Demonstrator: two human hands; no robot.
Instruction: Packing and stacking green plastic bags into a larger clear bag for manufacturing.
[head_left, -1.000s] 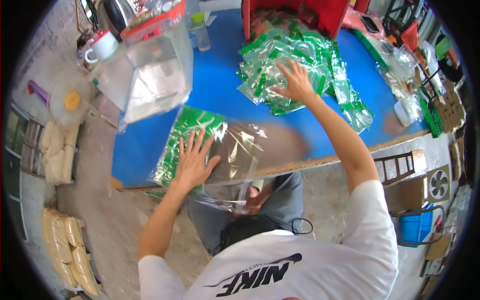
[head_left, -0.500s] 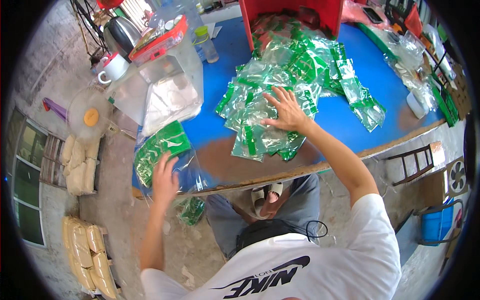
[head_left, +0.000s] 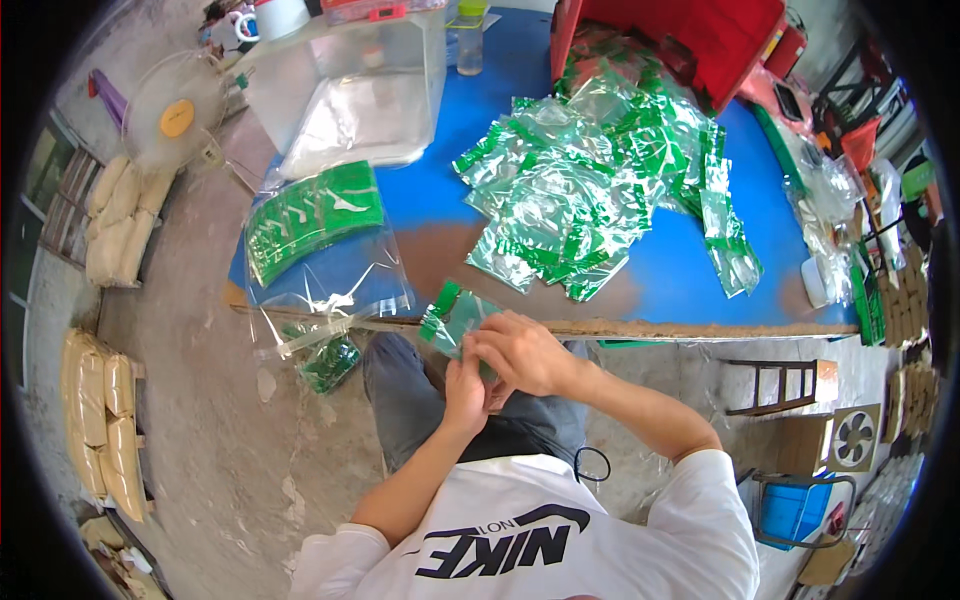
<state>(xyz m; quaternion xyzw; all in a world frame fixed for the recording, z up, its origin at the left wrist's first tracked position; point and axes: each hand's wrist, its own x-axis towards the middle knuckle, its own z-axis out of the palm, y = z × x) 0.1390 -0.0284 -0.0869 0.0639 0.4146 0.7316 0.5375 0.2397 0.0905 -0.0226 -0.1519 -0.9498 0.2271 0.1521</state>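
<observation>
Both my hands are together in front of the table's near edge, over my lap. My right hand (head_left: 528, 352) and my left hand (head_left: 464, 398) pinch a small clear plastic packet with green ends (head_left: 458, 318). Its lower part is hidden behind my fingers. Just beyond lies a loose pile of similar green-and-clear packets (head_left: 590, 200) on the blue table (head_left: 425, 195), spilling from a tipped red bin (head_left: 740, 50). To the left, a large clear plastic bag (head_left: 335, 275) holds a neat row of green packets (head_left: 320, 215), and its mouth hangs over the table's front edge.
A translucent plastic box (head_left: 400, 60) with a stack of clear bags (head_left: 365, 115) stands at the back left, near a lidded bottle (head_left: 470, 45). Plastic scraps (head_left: 835, 200) line the right edge. A fan (head_left: 177, 118) stands left of the table; a green bundle (head_left: 330, 362) is below.
My right hand has left the pile and my left hand has left the large bag. They have met near my lap, now holding one packet. The whole view has shifted.
</observation>
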